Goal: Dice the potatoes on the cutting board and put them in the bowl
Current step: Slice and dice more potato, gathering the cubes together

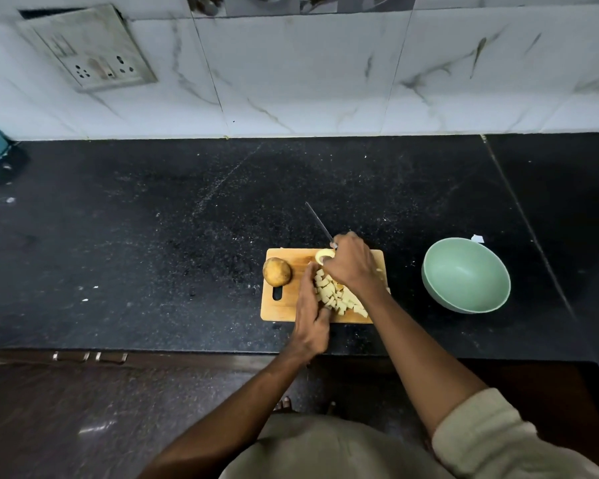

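White marble-look wall tiles (291,81); socket plate (87,46); black speckled counter (153,219); dark floor (83,409).

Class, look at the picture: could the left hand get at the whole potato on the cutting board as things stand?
Probably yes. The left hand lies open beside the diced pieces, and the whole potato sits just left of it, nothing between.

One wide-angle head-worn view looks forward and steeply down from above the person's chest. The dark surface (187,236) spans mid-frame, the tiled wall (291,81) fills the top, and the cutting board (281,305) sits right of centre, near.
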